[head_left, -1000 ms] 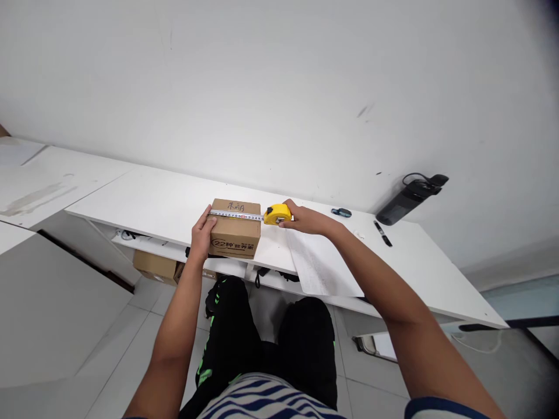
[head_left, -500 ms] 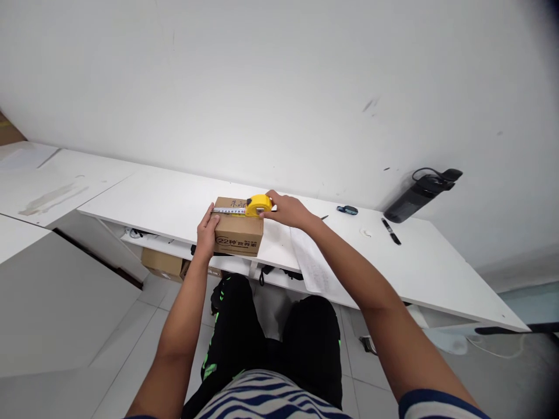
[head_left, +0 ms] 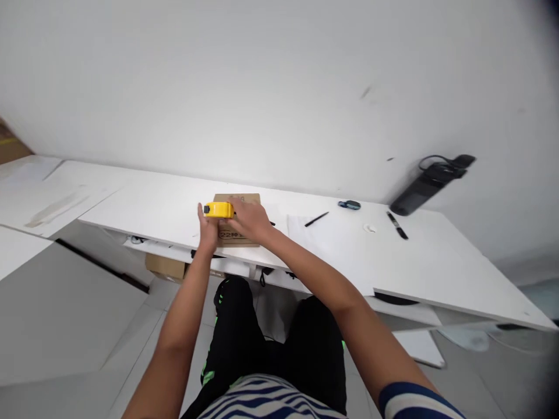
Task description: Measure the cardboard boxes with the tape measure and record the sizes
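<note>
Right hand (head_left: 251, 221) grips the yellow tape measure (head_left: 219, 210) over the cardboard box's (head_left: 236, 240) left end! Left hand (head_left: 208, 234) is at the box's left side, partly hidden, grip impossible to tell; a black pen (head_left: 317, 219) lies right of the box.

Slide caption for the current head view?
Right hand holds a yellow tape measure over a cardboard box, left hand at its left edge.

Black trousers (head_left: 239, 337) with green patches (head_left: 208, 377) meet a blue-striped shirt (head_left: 268, 398).
</note>
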### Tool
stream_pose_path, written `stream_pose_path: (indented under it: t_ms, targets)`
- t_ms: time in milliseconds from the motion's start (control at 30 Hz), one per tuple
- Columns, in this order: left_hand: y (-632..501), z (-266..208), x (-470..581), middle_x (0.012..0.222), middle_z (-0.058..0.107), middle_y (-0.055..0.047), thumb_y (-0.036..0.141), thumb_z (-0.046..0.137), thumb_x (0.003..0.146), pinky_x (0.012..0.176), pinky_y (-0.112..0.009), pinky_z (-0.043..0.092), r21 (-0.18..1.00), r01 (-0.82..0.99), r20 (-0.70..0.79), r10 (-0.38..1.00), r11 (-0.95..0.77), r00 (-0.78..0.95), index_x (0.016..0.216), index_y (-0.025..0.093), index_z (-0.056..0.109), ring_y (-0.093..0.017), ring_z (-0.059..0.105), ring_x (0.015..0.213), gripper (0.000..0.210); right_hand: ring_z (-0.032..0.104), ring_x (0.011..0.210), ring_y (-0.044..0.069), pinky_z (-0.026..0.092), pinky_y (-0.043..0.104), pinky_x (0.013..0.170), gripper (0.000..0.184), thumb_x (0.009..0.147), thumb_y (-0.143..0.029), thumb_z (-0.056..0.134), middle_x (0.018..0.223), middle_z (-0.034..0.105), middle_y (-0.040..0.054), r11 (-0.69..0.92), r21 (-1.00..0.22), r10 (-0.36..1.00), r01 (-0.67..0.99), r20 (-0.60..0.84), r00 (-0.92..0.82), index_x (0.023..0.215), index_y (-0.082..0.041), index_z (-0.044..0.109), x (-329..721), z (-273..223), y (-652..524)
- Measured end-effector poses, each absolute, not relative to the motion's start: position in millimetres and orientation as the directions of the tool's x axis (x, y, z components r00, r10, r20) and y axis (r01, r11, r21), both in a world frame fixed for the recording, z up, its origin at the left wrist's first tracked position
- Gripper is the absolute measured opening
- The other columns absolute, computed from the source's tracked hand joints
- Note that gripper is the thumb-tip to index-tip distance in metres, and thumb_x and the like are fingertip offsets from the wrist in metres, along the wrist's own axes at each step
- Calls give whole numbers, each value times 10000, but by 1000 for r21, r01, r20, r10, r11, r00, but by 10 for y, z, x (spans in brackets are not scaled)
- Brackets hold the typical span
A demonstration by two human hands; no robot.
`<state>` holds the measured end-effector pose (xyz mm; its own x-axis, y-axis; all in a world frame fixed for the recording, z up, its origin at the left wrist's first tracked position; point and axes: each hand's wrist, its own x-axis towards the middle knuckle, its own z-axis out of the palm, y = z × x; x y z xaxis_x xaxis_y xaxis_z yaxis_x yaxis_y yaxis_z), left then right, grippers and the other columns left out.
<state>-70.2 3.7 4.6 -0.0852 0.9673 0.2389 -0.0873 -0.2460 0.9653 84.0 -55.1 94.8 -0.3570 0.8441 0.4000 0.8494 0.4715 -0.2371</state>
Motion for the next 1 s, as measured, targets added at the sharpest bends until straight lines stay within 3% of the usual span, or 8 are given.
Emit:
stream_pose_path:
  t_ms: [133, 267, 367, 433, 633, 767, 867, 1000]
  targets:
    - [435, 330, -618, 1530, 455, -187, 458, 680, 840, 1176, -447, 357, 993, -9, 115, 988, -117, -105, 1617, 203, 93, -291, 488, 1392, 1007, 644, 1108, 310, 426, 418, 937, 433, 959, -351, 531, 1323, 652, 168, 375, -345, 884, 860, 412, -220, 1349, -164, 505, 1422, 694, -884]
    - [112, 488, -311, 1660, 231, -107, 484, 687, 841, 1274, -441, 133, 840, 270, 535, 799, -470, -274, 1554, 242, 297, -284, 136, 1561, 848, 684, 922, 273, 500, 397, 841, 446, 916, -456, 600, 1160, 717, 122, 234, -565, 916, 791, 401, 16, 1291, -223, 539, 1961, 352, -1204]
    - [-489, 271, 224, 1540, 432, -127, 660, 504, 906, 1189, -414, 350, 865, 40, 501, 861, -499, -90, 1533, 281, 293, -274, 373, 1469, 763, 688, 813, 256, 533, 373, 722, 550, 881, -532, 630, 1040, 731, 93, 163, -728, 924, 666, 349, 156, 1324, -234, 498, 2158, 121, -1323]
    - [-759, 78, 676, 1436, 540, -136, 761, 449, 870, 1090, -402, 460, 944, -172, 310, 935, -281, 175, 1471, 302, 378, -282, 487, 1388, 759, 699, 836, 257, 542, 371, 727, 592, 885, -524, 629, 1041, 730, 93, 137, -759, 933, 636, 315, 175, 1368, -219, 470, 2267, 25, -1327]
    - [-139, -100, 1666, 816, 680, -43, 705, 569, 833, 873, -395, 569, 819, -459, -130, 891, 344, 436, 893, 207, 600, -229, 714, 897, 502, 682, 1046, 234, 519, 386, 920, 463, 926, -327, 597, 1286, 671, 115, 312, -585, 943, 749, 285, -170, 1378, -236, 556, 3201, -13, -1007]
    - [533, -135, 1915, 620, 612, -4, 694, 575, 825, 801, -413, 589, 774, -375, -211, 766, 510, 607, 710, 196, 589, -157, 636, 598, 511, 695, 913, 249, 507, 371, 799, 462, 982, -187, 435, 1185, 682, 155, -43, -262, 981, 964, 171, 90, 1434, -214, 529, 3859, -69, -552]
    - [743, -245, 1968, 565, 588, -23, 672, 523, 858, 881, -460, 572, 788, -344, -158, 708, 510, 688, 633, 193, 605, -181, 655, 619, 536, 689, 876, 254, 477, 332, 714, 432, 988, -213, 444, 1166, 679, 154, -28, -71, 999, 997, 15, 29, 1405, -248, 549, 4065, -191, -235]
    - [824, -353, 1936, 554, 596, -63, 609, 458, 903, 1002, -520, 520, 794, -355, -122, 703, 493, 701, 609, 204, 626, -270, 717, 828, 529, 663, 838, 254, 461, 339, 713, 300, 1003, -277, 428, 995, 705, 134, -121, -268, 977, 956, 137, 162, 1238, -204, 599, 4180, -319, -128]
